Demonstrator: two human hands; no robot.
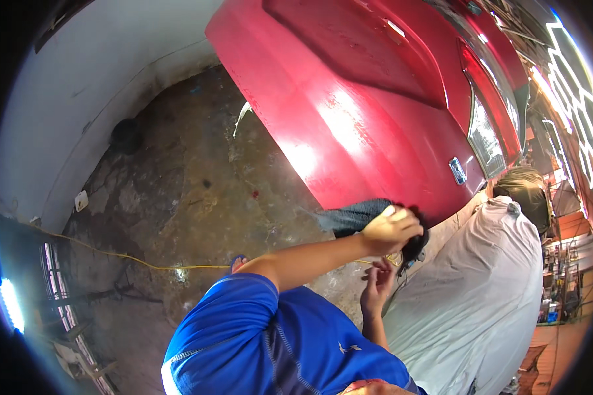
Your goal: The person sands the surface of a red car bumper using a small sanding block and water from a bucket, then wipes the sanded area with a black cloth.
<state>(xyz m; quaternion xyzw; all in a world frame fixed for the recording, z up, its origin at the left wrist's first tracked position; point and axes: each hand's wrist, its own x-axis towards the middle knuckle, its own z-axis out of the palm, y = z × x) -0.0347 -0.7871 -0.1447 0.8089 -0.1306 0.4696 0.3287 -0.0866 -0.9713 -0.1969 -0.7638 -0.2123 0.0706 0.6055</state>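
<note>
Red car panel (349, 125) — left hand (392, 230) clenched on dark cloth (352, 216); right hand (377, 284) released.

Left hand (392, 230) pressing dark cloth (356, 216) on red car panel (349, 112).
Right hand (377, 284) hangs just below, fingers loosely curled; person in grey shirt (474, 296) alongside; yellow cable (145, 262) across concrete floor (191, 197).

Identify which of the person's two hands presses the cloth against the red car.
The left hand, arm stretched out, presses the dark cloth on the red car panel. The right hand hangs lower, off the cloth.
</note>
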